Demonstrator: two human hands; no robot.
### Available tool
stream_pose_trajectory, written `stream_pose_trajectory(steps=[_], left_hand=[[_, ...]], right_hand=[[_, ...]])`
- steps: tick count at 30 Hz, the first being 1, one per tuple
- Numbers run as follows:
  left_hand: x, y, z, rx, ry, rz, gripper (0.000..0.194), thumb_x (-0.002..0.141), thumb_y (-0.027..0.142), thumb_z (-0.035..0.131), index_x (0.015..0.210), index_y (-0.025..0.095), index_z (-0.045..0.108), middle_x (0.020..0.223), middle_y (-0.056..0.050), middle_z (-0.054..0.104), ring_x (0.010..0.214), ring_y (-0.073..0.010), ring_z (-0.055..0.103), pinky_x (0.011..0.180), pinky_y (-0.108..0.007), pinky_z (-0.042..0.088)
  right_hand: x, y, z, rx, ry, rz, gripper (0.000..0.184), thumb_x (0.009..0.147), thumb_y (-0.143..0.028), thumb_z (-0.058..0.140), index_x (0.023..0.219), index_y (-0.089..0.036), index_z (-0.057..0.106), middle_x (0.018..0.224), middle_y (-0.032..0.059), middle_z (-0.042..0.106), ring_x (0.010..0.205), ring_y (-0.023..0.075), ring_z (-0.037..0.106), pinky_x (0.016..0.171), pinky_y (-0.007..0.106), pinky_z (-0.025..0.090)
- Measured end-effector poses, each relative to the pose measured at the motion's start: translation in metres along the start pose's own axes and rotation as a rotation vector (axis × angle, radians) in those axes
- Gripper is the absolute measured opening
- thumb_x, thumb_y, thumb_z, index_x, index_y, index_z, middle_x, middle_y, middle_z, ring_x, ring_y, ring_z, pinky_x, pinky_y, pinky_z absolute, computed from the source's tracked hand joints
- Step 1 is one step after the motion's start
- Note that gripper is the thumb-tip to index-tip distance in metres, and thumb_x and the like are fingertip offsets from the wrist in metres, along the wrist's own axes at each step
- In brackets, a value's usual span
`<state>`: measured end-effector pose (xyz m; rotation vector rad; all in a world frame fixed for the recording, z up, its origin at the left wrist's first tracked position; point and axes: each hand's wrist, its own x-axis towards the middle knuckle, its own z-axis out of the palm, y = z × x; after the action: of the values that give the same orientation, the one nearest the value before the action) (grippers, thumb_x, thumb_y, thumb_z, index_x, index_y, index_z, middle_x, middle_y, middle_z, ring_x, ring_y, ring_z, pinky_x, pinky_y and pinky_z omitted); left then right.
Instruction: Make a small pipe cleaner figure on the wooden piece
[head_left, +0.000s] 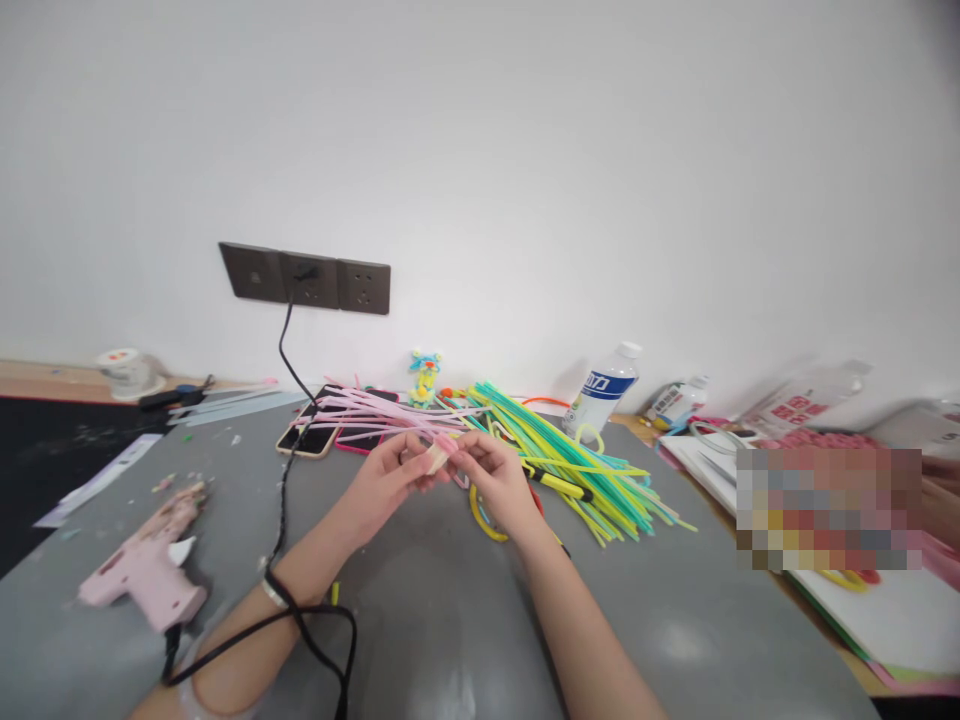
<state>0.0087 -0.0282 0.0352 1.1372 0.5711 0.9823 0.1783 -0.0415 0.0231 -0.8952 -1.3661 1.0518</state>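
Observation:
My left hand (390,475) and my right hand (491,475) meet over the grey table, both closed in a pinch. Between their fingertips is a small cream and pink piece (437,457); fingers partly cover it, and its kind cannot be made out. Just behind the hands lies a bundle of pink pipe cleaners (375,412). To the right spreads a pile of yellow, green and teal pipe cleaners (555,450), with a yellow-and-black utility knife (559,484) at its near side. A small yellow and blue pipe cleaner figure (424,380) stands by the wall.
At left lies a pink glue gun (146,565); its black cord (282,500) crosses my left forearm and runs to the wall socket (307,278). Two phones (307,440) lie beneath the pink bundle. A white bottle (600,392) stands behind. Another person's hand (941,495) shows at far right.

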Motion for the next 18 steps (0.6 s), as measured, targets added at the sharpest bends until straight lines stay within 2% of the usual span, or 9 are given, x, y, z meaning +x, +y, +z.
stream_pose_trajectory(steps=[5, 10, 14, 18], left_hand=[[-0.0006, -0.0016, -0.0006, -0.034, -0.063, -0.061, 0.03, 0.078, 0.044, 0.073, 0.074, 0.018, 0.058, 0.075, -0.003, 0.065, 0.071, -0.0137, 0.057, 0.062, -0.024, 0.042], [-0.0008, -0.001, 0.0006, -0.05, -0.091, -0.149, 0.028, 0.077, 0.043, 0.074, 0.082, 0.016, 0.068, 0.079, -0.006, 0.068, 0.067, -0.0122, 0.057, 0.063, -0.024, 0.044], [-0.0012, -0.0013, 0.0015, -0.022, -0.115, -0.193, 0.032, 0.075, 0.046, 0.075, 0.079, 0.015, 0.07, 0.083, -0.009, 0.07, 0.069, -0.0141, 0.061, 0.063, -0.025, 0.046], [0.0016, -0.0074, -0.0038, -0.016, -0.083, -0.191, 0.029, 0.076, 0.042, 0.075, 0.081, 0.015, 0.067, 0.083, -0.007, 0.068, 0.073, -0.0143, 0.063, 0.066, -0.025, 0.047]], right_hand=[[0.0004, -0.0065, 0.0042, 0.081, -0.105, 0.078, 0.033, 0.084, -0.051, 0.066, 0.08, -0.018, 0.064, 0.061, -0.0017, 0.058, 0.058, 0.0134, 0.052, 0.06, 0.027, 0.044], [-0.0006, -0.0056, 0.0036, 0.133, -0.118, 0.084, 0.034, 0.084, -0.049, 0.066, 0.071, -0.017, 0.064, 0.059, -0.0018, 0.054, 0.056, 0.0117, 0.045, 0.059, 0.026, 0.04], [-0.0018, 0.0, 0.0022, 0.206, -0.11, 0.187, 0.036, 0.08, -0.051, 0.07, 0.072, -0.016, 0.063, 0.056, -0.0036, 0.049, 0.053, 0.0108, 0.043, 0.055, 0.024, 0.037], [-0.0014, 0.0016, 0.0033, 0.259, -0.09, 0.256, 0.039, 0.074, -0.055, 0.073, 0.072, -0.017, 0.063, 0.054, -0.0048, 0.047, 0.051, 0.0104, 0.043, 0.054, 0.023, 0.037]])
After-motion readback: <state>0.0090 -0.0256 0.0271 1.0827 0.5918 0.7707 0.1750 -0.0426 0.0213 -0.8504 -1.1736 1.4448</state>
